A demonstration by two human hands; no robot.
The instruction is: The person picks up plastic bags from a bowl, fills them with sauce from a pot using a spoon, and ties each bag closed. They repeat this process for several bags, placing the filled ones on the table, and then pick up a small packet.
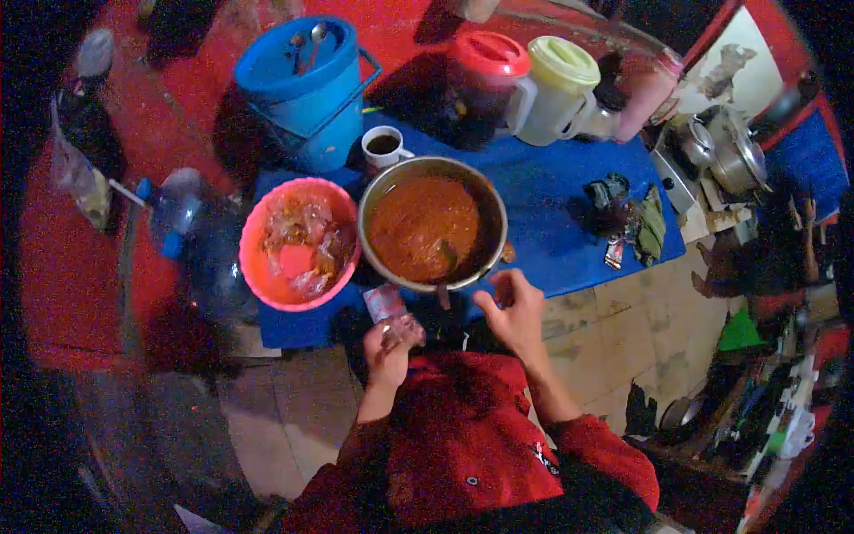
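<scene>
A crumpled clear plastic bag (400, 332) is in my left hand (389, 349), its fingers closed round it, just below the table edge. My right hand (514, 307) is raised near the lower right rim of a metal pot, fingers curved and apart, nothing visible between them. Reddish-orange sauce (418, 222) fills much of the pot (495, 191), and a dark spoon or ladle (446, 267) stands in it at the near side. Left of the pot, a pink bowl (249, 233) holds crumpled clear plastic bags with orange residue.
Behind stand a blue bucket (325, 125), a white cup (381, 158) of dark liquid, a red-lidded jug (485, 80) and a yellow-lidded jug (556, 89). Dark and green bundles (650, 227) lie on the blue table (560, 258) at right. Metal pots (734, 151) stand beyond.
</scene>
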